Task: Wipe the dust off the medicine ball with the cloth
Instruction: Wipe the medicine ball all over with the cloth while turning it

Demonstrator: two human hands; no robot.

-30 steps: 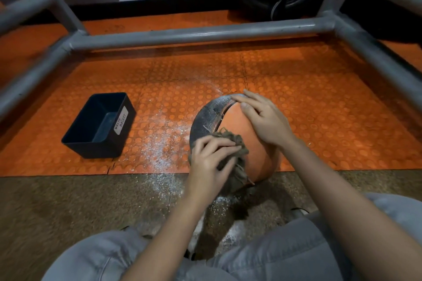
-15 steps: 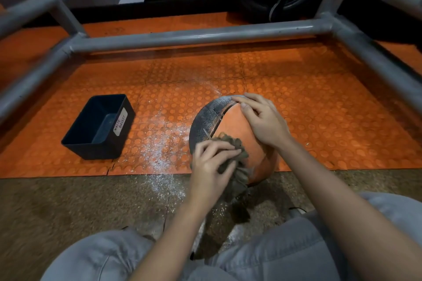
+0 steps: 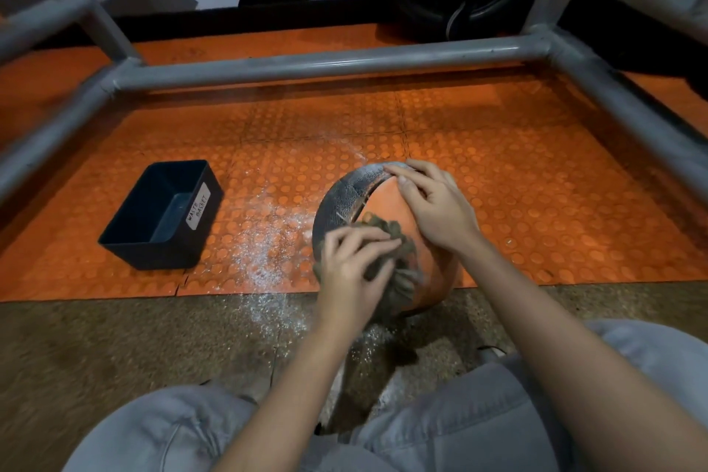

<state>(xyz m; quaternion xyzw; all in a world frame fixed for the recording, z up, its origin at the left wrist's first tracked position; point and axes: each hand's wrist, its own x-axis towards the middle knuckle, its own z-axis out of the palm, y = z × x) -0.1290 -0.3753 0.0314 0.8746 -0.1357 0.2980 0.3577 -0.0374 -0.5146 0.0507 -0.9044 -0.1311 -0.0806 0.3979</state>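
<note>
An orange and dark grey medicine ball [image 3: 383, 199] sits at the near edge of the orange studded mat [image 3: 498, 180]. My right hand [image 3: 436, 203] lies over the ball's top right, fingers reaching onto the grey panel. My left hand [image 3: 354, 268] grips a bunched olive-brown cloth [image 3: 398, 261] and presses it against the ball's near left side. The ball's lower front is hidden behind my left hand and the cloth.
White dust [image 3: 264, 241] is scattered on the mat left of the ball and on the brown floor [image 3: 95, 349] below it. A dark bin labelled "waste basket" [image 3: 161, 215] stands to the left. A grey pipe frame [image 3: 325, 61] surrounds the mat. My knees fill the bottom.
My left hand with the cloth has slid a little down and leftward over the ball's near side. My right hand stays on top of the ball, and the ball has barely turned.
</note>
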